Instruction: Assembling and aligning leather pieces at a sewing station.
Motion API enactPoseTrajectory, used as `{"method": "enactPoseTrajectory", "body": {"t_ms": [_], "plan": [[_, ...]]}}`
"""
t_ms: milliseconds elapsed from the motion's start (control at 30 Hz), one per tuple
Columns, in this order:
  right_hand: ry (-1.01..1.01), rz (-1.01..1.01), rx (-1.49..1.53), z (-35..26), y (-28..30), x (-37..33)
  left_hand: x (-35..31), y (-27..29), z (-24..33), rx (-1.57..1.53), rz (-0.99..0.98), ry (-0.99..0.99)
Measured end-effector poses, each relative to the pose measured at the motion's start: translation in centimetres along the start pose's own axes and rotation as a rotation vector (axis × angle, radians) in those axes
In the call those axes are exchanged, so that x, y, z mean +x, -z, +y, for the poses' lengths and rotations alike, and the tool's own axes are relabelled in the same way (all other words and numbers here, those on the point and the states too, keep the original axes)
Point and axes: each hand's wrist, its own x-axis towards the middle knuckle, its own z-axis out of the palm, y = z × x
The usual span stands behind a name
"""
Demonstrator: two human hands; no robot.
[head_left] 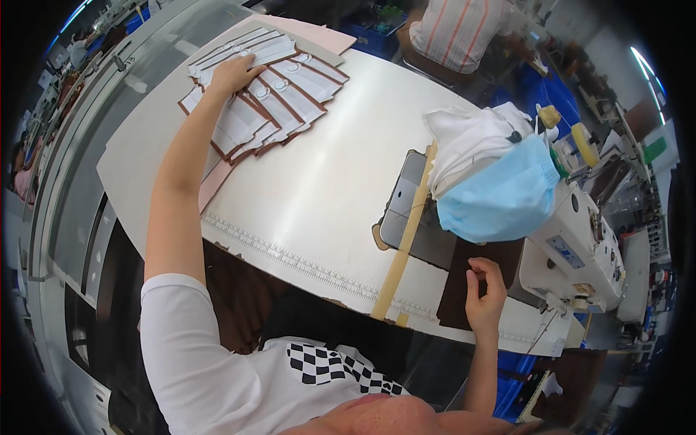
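Observation:
At the far left of the table, my left hand [233,72] lies on a fanned stack of white fabric pieces with brown edging [290,88]. Its fingers stretch over the top pieces, thumb apart. My right hand [486,293] is by the sewing machine [573,243], over a dark brown fabric piece [458,293] lying at the machine's bed. The fingers there are loosely bent, thumb slightly apart, and nothing shows between them. Whether that hand touches the brown piece is hard to make out.
A light blue face mask [500,192] and white cloth [475,138] hang over the machine head. Yellow tape [406,254] crosses the white table [348,145] beside a grey metal plate [406,192]. A ruler strip [283,255] follows the near edge. Someone in a striped shirt [460,32] sits beyond.

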Motion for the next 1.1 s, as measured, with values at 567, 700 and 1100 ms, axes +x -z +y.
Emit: {"method": "enactPoseTrajectory", "body": {"t_ms": [567,700,1100], "plan": [[0.2,-0.413,-0.062,-2.9,-2.1,-0.9,-20.0,10.7,17.4,-1.278,-0.41,0.168],[0.372,-0.302,-0.072,-0.9,-3.3,0.6,-21.7,13.2,22.4,-0.717,-0.262,-0.054],[0.408,-0.348,-0.263,3.2,-3.0,2.9,-11.6,8.3,23.7,-0.694,-0.574,-0.54]]}}
